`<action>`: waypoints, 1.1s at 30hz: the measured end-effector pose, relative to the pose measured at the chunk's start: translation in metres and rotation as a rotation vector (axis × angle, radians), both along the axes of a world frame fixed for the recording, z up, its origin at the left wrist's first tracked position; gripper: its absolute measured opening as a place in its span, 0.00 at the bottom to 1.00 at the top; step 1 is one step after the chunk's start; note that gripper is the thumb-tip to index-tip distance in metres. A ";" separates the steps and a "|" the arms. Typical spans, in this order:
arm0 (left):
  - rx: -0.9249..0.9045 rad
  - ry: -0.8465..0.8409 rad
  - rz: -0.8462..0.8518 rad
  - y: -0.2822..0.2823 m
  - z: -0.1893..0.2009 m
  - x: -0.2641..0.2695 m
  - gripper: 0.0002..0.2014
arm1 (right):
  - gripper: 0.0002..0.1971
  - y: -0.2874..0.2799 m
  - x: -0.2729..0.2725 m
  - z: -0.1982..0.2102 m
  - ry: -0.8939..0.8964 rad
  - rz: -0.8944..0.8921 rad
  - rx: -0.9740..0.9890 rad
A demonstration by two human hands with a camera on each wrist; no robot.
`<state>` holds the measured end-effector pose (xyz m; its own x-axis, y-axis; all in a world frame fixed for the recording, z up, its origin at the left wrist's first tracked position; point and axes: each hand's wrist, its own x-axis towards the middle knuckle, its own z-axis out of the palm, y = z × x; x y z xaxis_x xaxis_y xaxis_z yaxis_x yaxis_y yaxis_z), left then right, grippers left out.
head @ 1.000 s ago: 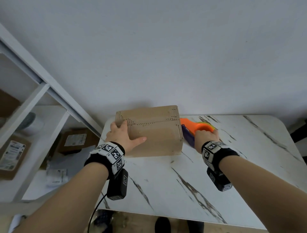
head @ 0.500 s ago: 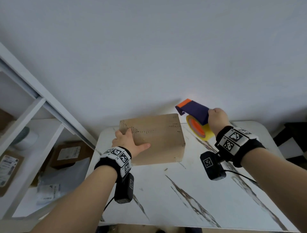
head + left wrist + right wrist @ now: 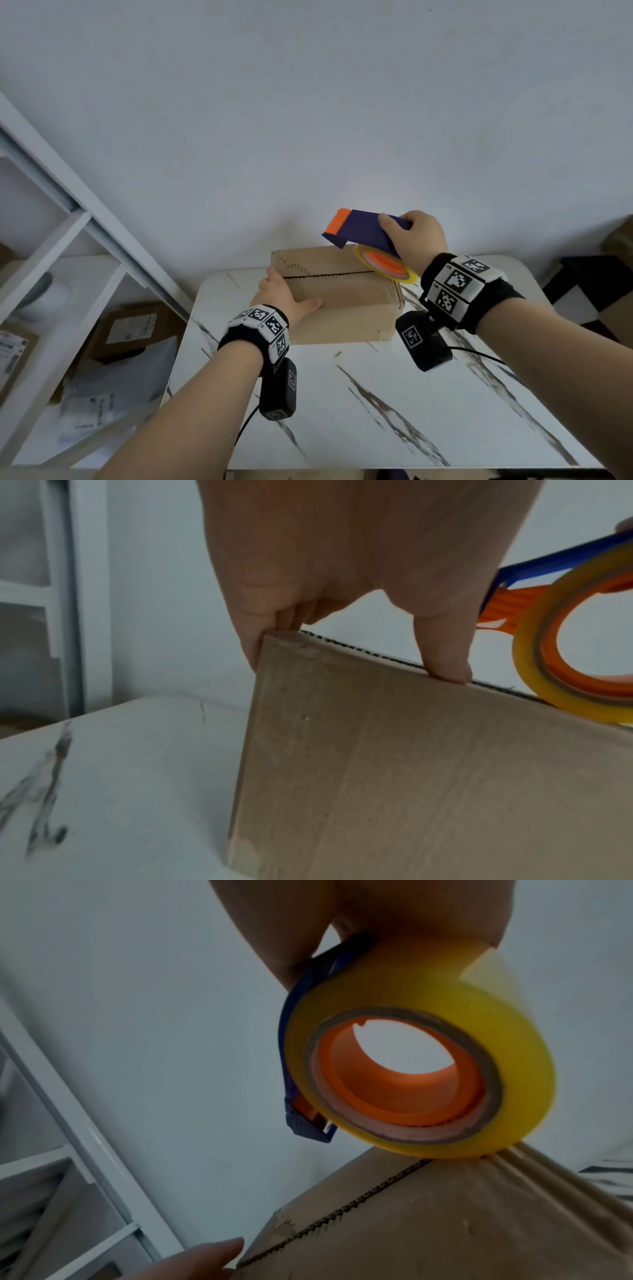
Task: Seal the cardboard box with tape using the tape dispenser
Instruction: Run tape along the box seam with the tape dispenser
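On the marbled white surface (image 3: 394, 394), toward its far edge | cardboard box (image 3: 342, 308) sits flaps shut, top seam untaped | blue-orange tape dispenser (image 3: 363, 228) up over the box's right end, right hand (image 3: 418, 240) wrapped round it | left hand (image 3: 281, 298) braces the box's left end, fingers pretty straight | yellow tape roll (image 3: 387, 267) at the seam's right end, looks touching

Counted: one cardboard box (image 3: 342, 308) at the far edge of one table (image 3: 428, 428); one tape dispenser (image 3: 363, 229) loaded with one yellow tape roll (image 3: 387, 270); two hands, the left hand (image 3: 277, 298) and right hand (image 3: 416, 236); two wrist cameras (image 3: 277, 390). On the one shelf unit (image 3: 85, 219) beside it, apparently two brown parcels (image 3: 132, 329), view blurred.
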<state>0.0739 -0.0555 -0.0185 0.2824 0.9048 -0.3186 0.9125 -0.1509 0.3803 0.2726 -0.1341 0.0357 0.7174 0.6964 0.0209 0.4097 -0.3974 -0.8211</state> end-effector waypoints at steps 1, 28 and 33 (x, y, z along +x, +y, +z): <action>-0.001 -0.003 -0.002 0.001 -0.001 -0.002 0.54 | 0.17 0.000 -0.001 0.000 -0.014 0.002 -0.002; -0.501 -1.068 0.263 0.029 0.077 -0.025 0.13 | 0.21 0.025 -0.033 0.043 0.115 0.242 0.194; -0.487 -1.061 0.277 0.030 0.073 -0.030 0.14 | 0.23 0.030 -0.040 0.041 0.116 0.259 0.182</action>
